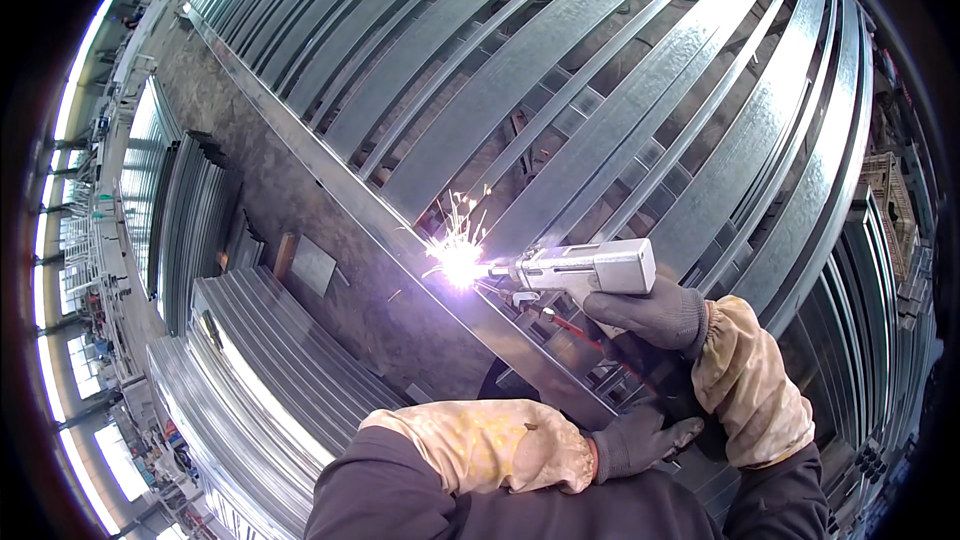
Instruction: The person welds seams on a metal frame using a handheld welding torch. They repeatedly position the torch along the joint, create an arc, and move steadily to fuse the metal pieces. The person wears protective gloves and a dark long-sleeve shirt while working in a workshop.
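My right hand (655, 314), in a grey glove, is wrapped round the grip of a silver handheld welding gun (600, 267). The gun's nozzle points left at a long metal frame rail (340, 178). A bright arc (460, 262) burns at the nozzle's tip, throwing sparks upward and whiting out the spot on the rail. Close to my body, my left hand (640, 443), also gloved in grey, lies low with thumb and fingers apart and nothing visible in it. Tan protective sleeves (500, 442) cover both forearms. A thin red line (575, 327) runs beneath the gun.
Long galvanized metal slats (480, 110) run side by side from the rail toward the far right. Stacked metal profiles (265, 370) lie at lower left, others (185, 220) beyond them. A flat plate (312, 265) lies on the floor. More profiles (860, 310) and a wooden crate (885, 190) are on the right.
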Motion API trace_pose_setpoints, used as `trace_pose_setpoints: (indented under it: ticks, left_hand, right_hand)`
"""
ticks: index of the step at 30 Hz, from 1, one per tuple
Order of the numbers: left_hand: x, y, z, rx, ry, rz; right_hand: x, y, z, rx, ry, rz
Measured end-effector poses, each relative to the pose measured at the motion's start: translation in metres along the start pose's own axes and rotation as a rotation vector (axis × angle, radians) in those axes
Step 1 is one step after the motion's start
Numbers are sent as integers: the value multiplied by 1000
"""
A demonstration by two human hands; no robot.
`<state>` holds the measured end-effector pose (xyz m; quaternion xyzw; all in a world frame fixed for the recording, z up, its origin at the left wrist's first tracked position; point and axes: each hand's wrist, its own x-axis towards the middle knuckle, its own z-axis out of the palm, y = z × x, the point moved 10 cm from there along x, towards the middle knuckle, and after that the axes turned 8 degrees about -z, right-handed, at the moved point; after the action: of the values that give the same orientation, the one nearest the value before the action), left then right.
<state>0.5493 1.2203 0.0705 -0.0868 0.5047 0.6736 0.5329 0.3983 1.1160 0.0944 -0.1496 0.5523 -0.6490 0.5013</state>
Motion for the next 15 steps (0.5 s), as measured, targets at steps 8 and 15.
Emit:
trace_pose_setpoints:
  ticks: [8,15]
  left_hand:
    - [-4,12,5,-63,-8,49]
    - [-5,10,7,-26,-7,17]
  right_hand:
    - [-6,5,-1,21,8,5]
    - [-10,6,-3,-45,9,-35]
